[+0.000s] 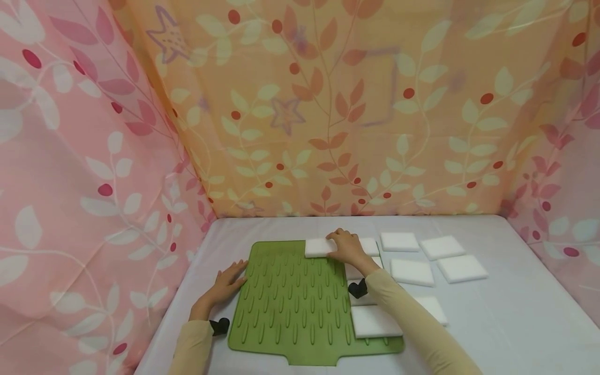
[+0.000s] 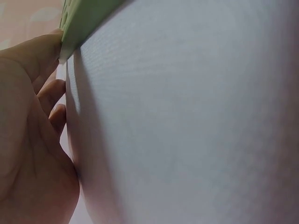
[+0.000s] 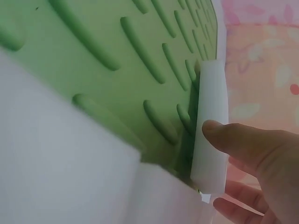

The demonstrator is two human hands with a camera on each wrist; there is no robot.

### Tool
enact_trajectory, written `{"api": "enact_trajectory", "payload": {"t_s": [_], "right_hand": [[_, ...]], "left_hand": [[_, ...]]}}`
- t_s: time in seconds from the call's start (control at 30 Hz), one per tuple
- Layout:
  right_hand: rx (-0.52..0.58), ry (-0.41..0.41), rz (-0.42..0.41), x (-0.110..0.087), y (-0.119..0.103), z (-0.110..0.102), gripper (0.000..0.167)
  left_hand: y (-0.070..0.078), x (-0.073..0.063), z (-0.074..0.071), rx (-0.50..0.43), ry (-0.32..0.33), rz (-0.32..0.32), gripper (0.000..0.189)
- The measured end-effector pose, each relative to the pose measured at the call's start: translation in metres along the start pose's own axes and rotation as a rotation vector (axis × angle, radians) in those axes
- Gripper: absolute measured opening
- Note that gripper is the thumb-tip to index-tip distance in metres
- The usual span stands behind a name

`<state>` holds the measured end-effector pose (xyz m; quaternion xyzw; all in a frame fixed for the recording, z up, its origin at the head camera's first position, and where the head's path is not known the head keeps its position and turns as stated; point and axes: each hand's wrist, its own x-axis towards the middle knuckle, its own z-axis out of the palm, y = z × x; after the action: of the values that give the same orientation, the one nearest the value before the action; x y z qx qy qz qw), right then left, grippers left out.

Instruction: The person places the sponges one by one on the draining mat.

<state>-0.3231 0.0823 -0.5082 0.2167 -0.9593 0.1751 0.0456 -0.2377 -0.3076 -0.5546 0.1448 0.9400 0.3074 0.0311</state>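
Note:
A green ridged mat (image 1: 290, 297) lies on the table with its spouted edge toward me. At its far edge my right hand (image 1: 348, 247) pinches a white sponge (image 1: 316, 247); the right wrist view shows the thumb on the near side of this sponge (image 3: 212, 102) and the fingers behind it. Several more sponges line the mat's right side, among them a far one (image 1: 370, 245) and a near one (image 1: 376, 322); my right arm partly covers this column. My left hand (image 1: 226, 285) rests at the mat's left edge, its fingers touching the rim (image 2: 88, 25).
To the right of the mat, several loose white sponges lie on the white-covered table (image 1: 506, 323), such as one at the back (image 1: 399, 241) and one farther right (image 1: 463, 268). Patterned curtains (image 1: 328, 130) enclose the table at the back and sides.

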Motion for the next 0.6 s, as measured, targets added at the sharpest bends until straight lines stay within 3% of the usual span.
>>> {"api": "enact_trajectory", "payload": {"t_s": [0.4,0.6], "right_hand": [[0.021,-0.019,-0.043,-0.003,0.008,-0.003,0.054],[0.017,0.013,-0.052,-0.007,0.013,-0.009,0.053]], "left_hand": [[-0.002,0.001,0.002,0.01,0.011,0.008,0.054],[-0.001,0.001,0.001,0.009,0.001,-0.015,0.054]]}}
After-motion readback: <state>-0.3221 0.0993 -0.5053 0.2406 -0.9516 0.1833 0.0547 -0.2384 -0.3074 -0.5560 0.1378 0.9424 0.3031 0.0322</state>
